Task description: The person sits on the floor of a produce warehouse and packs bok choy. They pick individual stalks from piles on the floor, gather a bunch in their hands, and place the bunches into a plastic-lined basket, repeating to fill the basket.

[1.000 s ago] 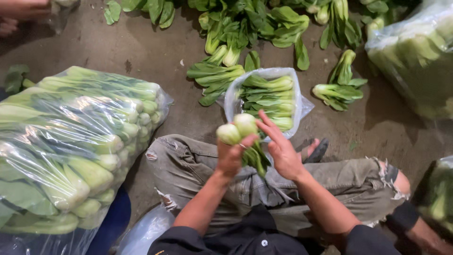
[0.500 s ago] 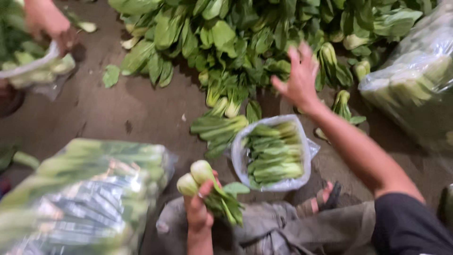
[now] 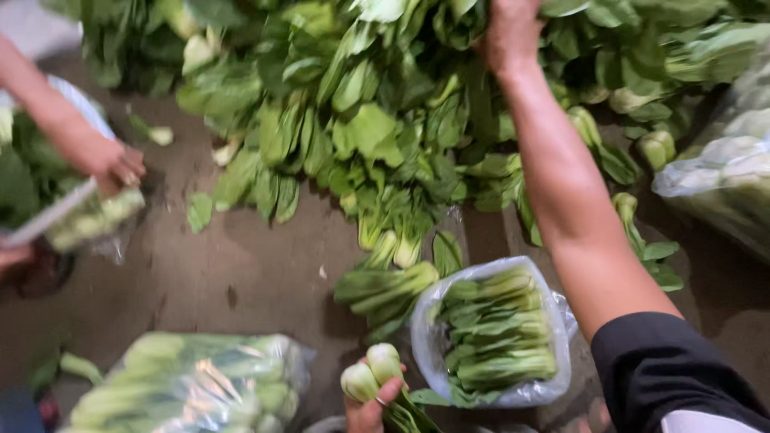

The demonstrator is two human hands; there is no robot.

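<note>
At the bottom edge the left hand [image 3: 370, 405] has its grip clamped on two bok choy heads [image 3: 373, 373], just beside an open bag of greens [image 3: 493, 337] on the floor [image 3: 241, 281]. Farther off, the right hand [image 3: 509, 32] reaches into the vegetable pile [image 3: 377, 120]; its grip cannot be told.

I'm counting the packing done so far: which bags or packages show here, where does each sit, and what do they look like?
Open clear bag: on the floor, centre bottom, filled with green stalks laid side by side.
Large clear sack: bottom left, bulging, full of pale green heads.
Clear sack: right edge, partly cut off, greens inside.
Small clear bag: left edge, under another person's hand, blurred.
No labels, signs or screens show.
</note>
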